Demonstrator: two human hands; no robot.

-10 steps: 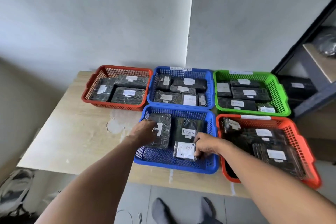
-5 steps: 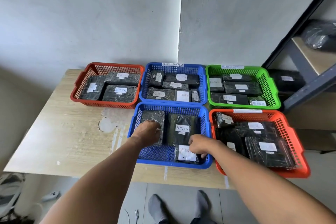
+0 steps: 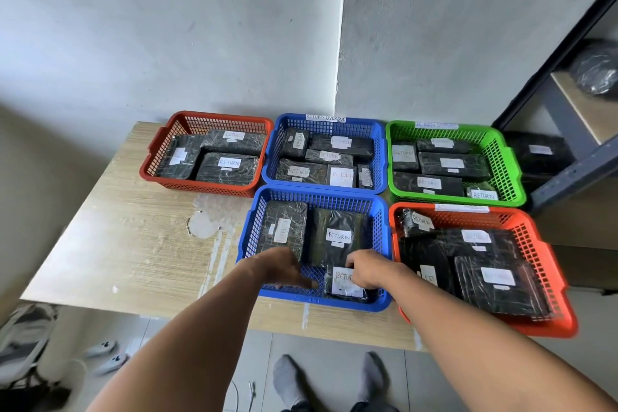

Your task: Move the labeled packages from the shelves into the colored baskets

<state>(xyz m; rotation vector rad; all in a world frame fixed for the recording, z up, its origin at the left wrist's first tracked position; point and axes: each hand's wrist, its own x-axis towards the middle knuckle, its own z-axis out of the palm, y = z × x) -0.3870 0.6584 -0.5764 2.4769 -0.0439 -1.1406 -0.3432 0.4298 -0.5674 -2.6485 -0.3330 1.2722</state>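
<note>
The near blue basket (image 3: pixel 250 244) holds two large black wrapped packages: one on the left (image 3: pixel 284 227) and one in the middle (image 3: pixel 337 234) labelled RETURN. A small package (image 3: pixel 341 288) with a white RETURN label lies in its front right corner. My right hand (image 3: pixel 366 269) rests on that small package, fingers curled over its top right edge. My left hand (image 3: pixel 286 269), blurred, hovers low over the basket's front left part with fingers loosely extended and holds nothing.
Four more baskets with labelled packages stand on the wooden table (image 3: pixel 133 244): red (image 3: pixel 217 119), blue (image 3: pixel 381 150), green (image 3: pixel 508 157), orange-red (image 3: pixel 551 278). A metal shelf (image 3: pixel 575 160) at the right holds a black package (image 3: pixel 538 152) and a dark bag (image 3: pixel 598 70).
My left hand has drawn back off the left package toward the basket's front. My right hand stays on the small package, now lying lower in the front right corner.
</note>
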